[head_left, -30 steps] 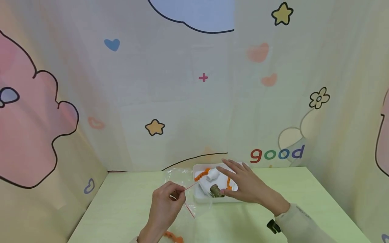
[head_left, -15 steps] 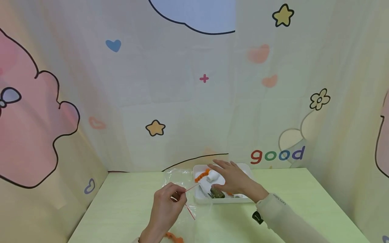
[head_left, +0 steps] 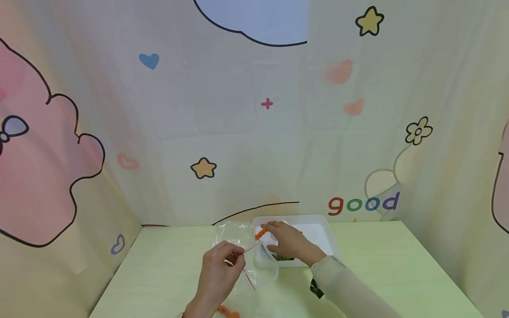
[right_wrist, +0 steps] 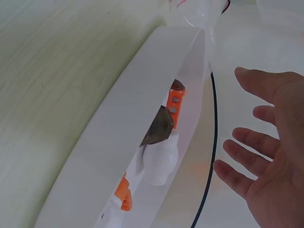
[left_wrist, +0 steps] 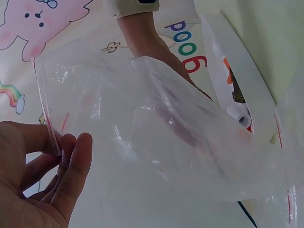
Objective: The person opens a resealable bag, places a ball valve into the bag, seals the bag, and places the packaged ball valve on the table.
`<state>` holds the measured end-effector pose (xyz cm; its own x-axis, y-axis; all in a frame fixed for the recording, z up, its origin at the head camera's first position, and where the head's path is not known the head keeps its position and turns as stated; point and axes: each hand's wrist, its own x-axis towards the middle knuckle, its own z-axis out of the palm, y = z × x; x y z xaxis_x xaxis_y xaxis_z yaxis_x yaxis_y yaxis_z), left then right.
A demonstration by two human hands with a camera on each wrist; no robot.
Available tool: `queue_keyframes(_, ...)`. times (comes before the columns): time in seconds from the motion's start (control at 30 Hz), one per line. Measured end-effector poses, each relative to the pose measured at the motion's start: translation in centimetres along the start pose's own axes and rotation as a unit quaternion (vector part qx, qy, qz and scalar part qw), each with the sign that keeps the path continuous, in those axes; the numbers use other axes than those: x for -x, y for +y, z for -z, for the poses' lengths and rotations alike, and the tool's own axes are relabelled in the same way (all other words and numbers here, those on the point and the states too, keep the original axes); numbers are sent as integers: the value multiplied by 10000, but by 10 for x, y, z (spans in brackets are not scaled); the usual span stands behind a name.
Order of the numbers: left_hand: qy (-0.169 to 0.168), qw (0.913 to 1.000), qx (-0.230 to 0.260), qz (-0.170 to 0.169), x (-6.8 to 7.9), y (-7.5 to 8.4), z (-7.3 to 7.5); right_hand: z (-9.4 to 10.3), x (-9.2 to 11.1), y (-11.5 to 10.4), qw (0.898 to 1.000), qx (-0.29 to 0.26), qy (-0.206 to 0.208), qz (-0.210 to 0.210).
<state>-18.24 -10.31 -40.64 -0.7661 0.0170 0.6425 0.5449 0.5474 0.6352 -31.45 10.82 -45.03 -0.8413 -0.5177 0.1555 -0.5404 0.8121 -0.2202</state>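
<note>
My left hand (head_left: 220,270) pinches the red-lined mouth of a clear zip bag (left_wrist: 142,128) between thumb and fingertips. The bag hangs spread out, overlapping the left end of a white tray (head_left: 321,238) in the head view. Over that tray reaches my right hand (head_left: 293,243), its fingers loosely bent and, in the right wrist view, spread with nothing between them. Inside the tray lie an orange piece with holes (right_wrist: 175,109), a dark green piece (head_left: 284,258) and a white pipe-like fitting (left_wrist: 240,114). The right hand hides part of these in the head view.
An orange piece (head_left: 228,312) lies on the pale green table (head_left: 159,265) near its front, beside the left forearm. A printed curtain (head_left: 238,110) stands right behind the tray. A dark clip-like thing (head_left: 316,289) shows under the right sleeve.
My right hand has moved left and down over the tray, covering the white fitting and much of the dark green piece. The left hand keeps its pinch on the bag, almost still.
</note>
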Motion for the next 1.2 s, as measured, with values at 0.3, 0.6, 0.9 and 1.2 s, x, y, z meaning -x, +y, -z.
queue_keyframes(0.3,-10,10000,9,0,2,0,-1,-20,-7,3,9997,110,-65,227)
queue_keyframes(0.6,-58,9998,-44,178,5,-1,-1,-32,-12,3,9994,262,-215,6)
queue_keyframes(0.9,-128,9993,-36,348,6,-2,-3,-42,-18,-3,9998,104,-135,117)
queue_keyframes(1.2,-166,9992,20,369,6,-4,-5,-49,-19,-11,9992,301,54,276)
